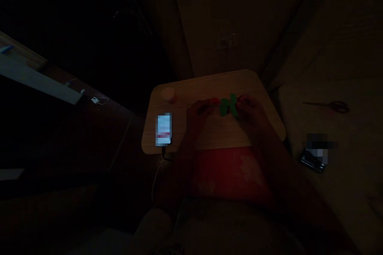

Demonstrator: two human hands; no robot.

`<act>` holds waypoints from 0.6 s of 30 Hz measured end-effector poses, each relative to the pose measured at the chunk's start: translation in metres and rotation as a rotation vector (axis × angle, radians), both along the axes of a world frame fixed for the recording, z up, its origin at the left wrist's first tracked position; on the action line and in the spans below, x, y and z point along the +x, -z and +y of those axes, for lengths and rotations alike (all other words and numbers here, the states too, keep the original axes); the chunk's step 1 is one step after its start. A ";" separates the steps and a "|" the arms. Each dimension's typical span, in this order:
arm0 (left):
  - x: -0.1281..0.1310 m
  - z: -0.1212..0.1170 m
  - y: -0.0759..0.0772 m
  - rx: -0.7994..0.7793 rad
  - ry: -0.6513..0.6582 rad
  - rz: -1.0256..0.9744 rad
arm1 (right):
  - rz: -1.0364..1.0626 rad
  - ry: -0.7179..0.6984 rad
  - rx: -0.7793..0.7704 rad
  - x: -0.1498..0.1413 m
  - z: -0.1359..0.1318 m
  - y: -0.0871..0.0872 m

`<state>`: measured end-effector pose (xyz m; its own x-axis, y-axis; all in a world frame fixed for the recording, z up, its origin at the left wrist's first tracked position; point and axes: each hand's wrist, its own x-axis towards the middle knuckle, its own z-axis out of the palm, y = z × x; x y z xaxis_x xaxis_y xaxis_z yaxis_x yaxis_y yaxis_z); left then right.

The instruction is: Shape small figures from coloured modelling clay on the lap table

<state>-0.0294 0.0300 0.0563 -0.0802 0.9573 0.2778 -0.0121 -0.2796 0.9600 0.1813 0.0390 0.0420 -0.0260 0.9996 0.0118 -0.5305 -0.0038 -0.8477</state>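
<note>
In dim light, my left hand (199,112) is closed above the small wooden table, its fingertips pinched on a small red piece (214,100) whose kind I cannot make out. To its right, my right hand (250,109) is closed on a green piece (233,105) with flat, leaf-like lobes. A dark gap or part shows between the lobes. The red piece lies just left of the green one; whether they touch is too dark to tell.
A lit phone (163,128) with a cable lies at the left of the table (209,137), below a round pale lidded container (168,95). Scissors (336,106) and a dark shiny packet (313,160) rest on the surface at right. A wall socket (227,42) is behind.
</note>
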 end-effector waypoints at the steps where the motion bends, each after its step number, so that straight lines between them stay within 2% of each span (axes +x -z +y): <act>1: -0.001 0.000 0.000 -0.001 0.007 0.007 | 0.001 0.000 -0.002 0.000 0.000 0.000; 8: -0.002 0.001 0.000 0.000 -0.017 0.004 | 0.000 0.001 -0.013 0.000 0.000 0.001; 12: 0.000 -0.002 -0.003 0.008 0.020 -0.059 | 0.010 0.003 -0.013 0.000 -0.002 0.001; 18: 0.002 -0.006 -0.008 -0.028 0.059 -0.008 | -0.029 -0.003 0.004 0.001 -0.001 0.003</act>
